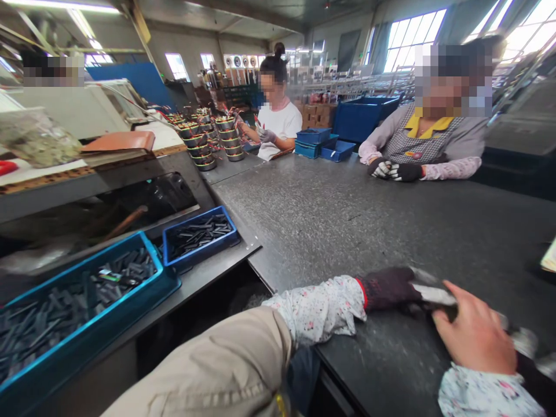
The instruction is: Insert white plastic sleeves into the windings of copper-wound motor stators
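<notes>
My left hand (391,288) wears a dark knitted glove with white fingertips and a red cuff edge. It lies low over the black tabletop, fingers stretched to the right and somewhat blurred. Bare, my right hand (475,333) meets those fingertips, its thumb and forefinger around a white glove fingertip (434,295). Beside and partly under my right hand is a second dark glove (534,370) with whitish fingertips, mostly hidden. Both my forearms have pale flowered sleeves (321,307).
Two blue bins (171,278) (237,231) of short dark strips stand at left. Stacked round wired parts (230,139) rise at the far left corner. Across the black table (330,220) sit two people, one wearing dark gloves (391,169). Small blue trays (339,152) stand between them.
</notes>
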{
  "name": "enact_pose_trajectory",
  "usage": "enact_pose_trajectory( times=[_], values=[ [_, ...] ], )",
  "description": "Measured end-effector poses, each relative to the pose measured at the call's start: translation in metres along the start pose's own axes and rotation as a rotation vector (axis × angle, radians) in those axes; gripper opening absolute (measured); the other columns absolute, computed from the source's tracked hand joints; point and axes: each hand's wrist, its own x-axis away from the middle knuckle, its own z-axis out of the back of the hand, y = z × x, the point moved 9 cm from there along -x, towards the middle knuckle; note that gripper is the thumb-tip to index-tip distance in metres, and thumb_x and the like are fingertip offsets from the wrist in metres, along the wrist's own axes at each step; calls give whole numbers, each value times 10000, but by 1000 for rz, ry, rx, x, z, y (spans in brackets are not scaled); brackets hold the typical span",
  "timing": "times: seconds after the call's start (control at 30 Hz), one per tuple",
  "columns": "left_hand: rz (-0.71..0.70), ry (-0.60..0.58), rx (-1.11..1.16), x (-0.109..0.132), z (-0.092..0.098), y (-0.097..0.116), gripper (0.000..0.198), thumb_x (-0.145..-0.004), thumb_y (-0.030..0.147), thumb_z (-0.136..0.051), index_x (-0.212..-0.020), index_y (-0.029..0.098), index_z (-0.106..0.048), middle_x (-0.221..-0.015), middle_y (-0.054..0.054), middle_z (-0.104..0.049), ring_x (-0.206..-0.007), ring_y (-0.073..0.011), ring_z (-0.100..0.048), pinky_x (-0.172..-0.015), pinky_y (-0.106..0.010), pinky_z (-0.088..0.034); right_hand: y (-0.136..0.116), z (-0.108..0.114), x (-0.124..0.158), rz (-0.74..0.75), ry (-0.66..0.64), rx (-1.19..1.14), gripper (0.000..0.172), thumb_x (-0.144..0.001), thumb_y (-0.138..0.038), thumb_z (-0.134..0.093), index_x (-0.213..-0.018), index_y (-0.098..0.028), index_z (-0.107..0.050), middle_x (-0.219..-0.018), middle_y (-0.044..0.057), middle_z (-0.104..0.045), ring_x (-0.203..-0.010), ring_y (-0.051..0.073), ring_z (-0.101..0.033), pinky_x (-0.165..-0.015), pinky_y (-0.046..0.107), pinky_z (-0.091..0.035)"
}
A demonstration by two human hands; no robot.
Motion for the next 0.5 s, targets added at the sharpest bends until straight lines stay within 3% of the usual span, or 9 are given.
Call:
enact_pose_trajectory(
  times=[0.07,0.1,0.2,0.27,0.33,0.4,0.5],
  values=[
    [-120,124,-347,4,18,22,904,-791,340,-869,-1526,150,-378,-1296,-119,-584,-1204,-251,-567,-1087,-361,-462,-1,1,-3,87,56,-22,616,-890,-511,-318,-1247,-104,-612,-1212,178,-644,-1040,358,-625,-911,473,-499],
    [-192,156,-556,7,20,33,1003,-780,304,-873,-1569,129,-279,-1413,-154,-502,-1317,-283,-491,-1158,-385,-398,-2,-4,-3,131,22,-61,639,-862,-562,-334,-1217,-117,-623,-1200,166,-652,-1045,362,-628,-908,482,-509],
    [-419,33,-1087,11,-3,51,955,-824,235,-790,-1567,19,-230,-1534,-217,-335,-1449,-314,-325,-1228,-364,-284,-1,-38,-1,124,-276,-152,567,-753,-634,-411,-1003,-191,-662,-1041,135,-698,-944,353,-662,-805,473,-535],
    [-545,-46,-1344,15,-22,53,883,-862,267,-713,-1558,-12,-249,-1540,-210,-322,-1460,-289,-302,-1223,-324,-261,7,-61,9,21,-510,-103,460,-689,-654,-452,-779,-230,-608,-830,135,-686,-789,356,-667,-666,446,-506],
    [-579,-65,-1513,17,-31,50,861,-880,306,-647,-1567,-12,-237,-1544,-188,-324,-1455,-255,-305,-1214,-294,-249,13,-73,20,-28,-650,-8,452,-665,-696,-496,-642,-245,-504,-683,133,-632,-681,361,-645,-568,408,-437],
    [-534,-37,-1560,14,-30,45,852,-882,292,-617,-1579,7,-219,-1545,-163,-335,-1442,-228,-329,-1202,-263,-262,9,-73,24,30,-614,48,475,-725,-703,-505,-618,-244,-451,-646,129,-606,-658,356,-635,-544,380,-389],
    [-448,4,-1412,4,-20,36,881,-851,237,-679,-1573,13,-226,-1534,-176,-354,-1426,-257,-366,-1201,-277,-305,0,-66,18,113,-431,89,373,-865,-564,-461,-690,-234,-472,-673,106,-610,-645,321,-626,-546,359,-357]
  ],
)
